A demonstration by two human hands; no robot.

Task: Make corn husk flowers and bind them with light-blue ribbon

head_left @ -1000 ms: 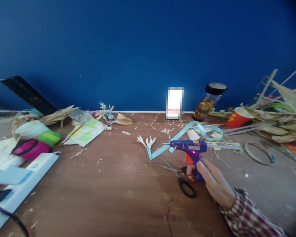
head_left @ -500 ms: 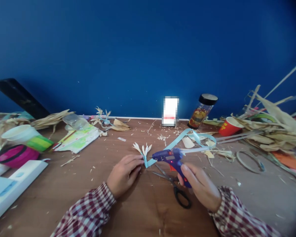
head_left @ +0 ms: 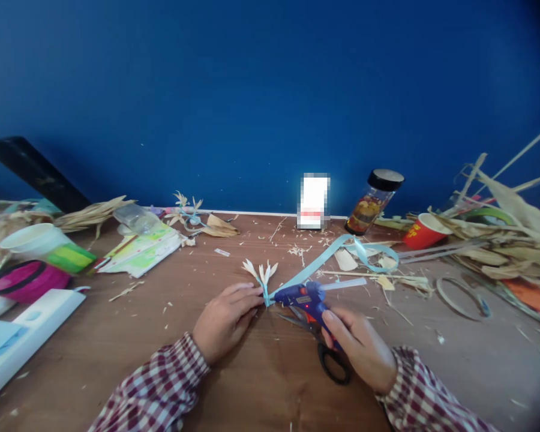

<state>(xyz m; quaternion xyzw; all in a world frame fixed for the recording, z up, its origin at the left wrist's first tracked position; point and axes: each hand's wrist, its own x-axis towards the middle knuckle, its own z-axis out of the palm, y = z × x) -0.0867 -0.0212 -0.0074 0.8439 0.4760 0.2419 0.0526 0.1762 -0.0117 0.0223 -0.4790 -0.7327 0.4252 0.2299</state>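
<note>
Both hands at the middle of the table [head_left: 162, 354] by then, against only the right a second before. Had brought the left hand [head_left: 225, 318] in from out of view and set it beside the flower [head_left: 261, 273], fingers pressed together and pinning its blue-wrapped stem, where the ribbon [head_left: 317, 264] ran off toward the back right. Kept the right hand [head_left: 357, 348] wrapped round the grip of the glue gun [head_left: 303, 295]. Had swung the gun down and leftward, nozzle now just at the stem; touching or only near, too fine to tell. Showed a red lamp lit on the gun's side. Covered part of the scissors [head_left: 330, 363] with the right hand, one black handle showing beneath. Judged the stem held steady and the nozzle brought to the wrap, so gluing close at hand. Left jar [head_left: 373, 201], red cup [head_left: 425, 231] and husks [head_left: 499, 240] unmoved at the back right.
</note>
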